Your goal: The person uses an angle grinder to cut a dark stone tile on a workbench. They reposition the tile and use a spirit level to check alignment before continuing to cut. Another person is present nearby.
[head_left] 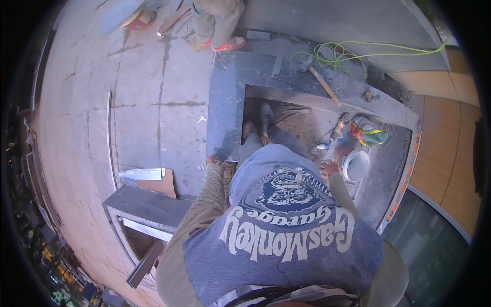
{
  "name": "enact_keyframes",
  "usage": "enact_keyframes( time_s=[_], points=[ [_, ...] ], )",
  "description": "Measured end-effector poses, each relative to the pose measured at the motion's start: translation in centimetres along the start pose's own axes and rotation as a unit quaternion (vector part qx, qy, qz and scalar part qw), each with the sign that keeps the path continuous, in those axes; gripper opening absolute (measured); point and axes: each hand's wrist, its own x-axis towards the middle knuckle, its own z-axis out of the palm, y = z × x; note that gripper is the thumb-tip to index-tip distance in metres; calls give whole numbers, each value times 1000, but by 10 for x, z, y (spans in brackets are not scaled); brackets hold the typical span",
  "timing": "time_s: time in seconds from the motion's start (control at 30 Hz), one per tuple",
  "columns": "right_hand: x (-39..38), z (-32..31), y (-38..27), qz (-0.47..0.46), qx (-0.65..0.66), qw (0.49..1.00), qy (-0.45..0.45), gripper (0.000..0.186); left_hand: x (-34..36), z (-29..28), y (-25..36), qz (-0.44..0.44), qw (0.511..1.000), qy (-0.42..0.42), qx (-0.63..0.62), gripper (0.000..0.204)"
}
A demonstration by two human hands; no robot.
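Note:
My left hand [214, 159] grips the near corner of a dark grey slab [223, 123], part of a frame around an opening where my legs and shoes stand. My right hand [327, 168] is curled just left of a bucket [356, 165] with a pale rim; what it holds, if anything, is unclear. Right of my legs lie small tools [336, 132] and a red, yellow and green bag or cloth [368, 134]. A wooden-handled hammer [325, 87] rests on the far slab.
Another person [217, 23] stands at the top beside a container [137, 20]. Green cable [337, 56] coils at the upper right, near wooden panels [429, 148]. At lower left are a low stone-topped structure [146, 202], cardboard [169, 184] and a long strip [109, 138] on the tiled floor.

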Motion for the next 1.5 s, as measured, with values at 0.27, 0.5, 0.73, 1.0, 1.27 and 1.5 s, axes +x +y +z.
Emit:
enact_keyframes(
  time_s=[0.27, 0.5, 0.73, 1.0, 1.27, 1.5],
  points=[
    [16, 17, 21, -6, 53, 999, -10, 32, 14, -14, 23, 7, 989, -30, 142, 88],
    [-28, 19, -3, -6, 14, 1000, 20, 38, 10, -13, 39, -25, 977, 8, 214, 71],
    [-24, 16, -2, -27, 19, 999, 22, 34, 40, -33, 29, 20, 996, 1, 87, 38],
    [-39, 10, -12, -103, -67, 992, 11, 23, 88, -55, 7, 41, 991, 53, -117, 21],
    [1, 15, -71, -86, -203, 975, -18, 32, 83, -45, 10, 51, 993, 62, -89, 29],
    [60, 189, -203, -212, -202, 949, -118, 37, 50, -39, 11, 32, 991, 12, -127, 29]
  ],
)
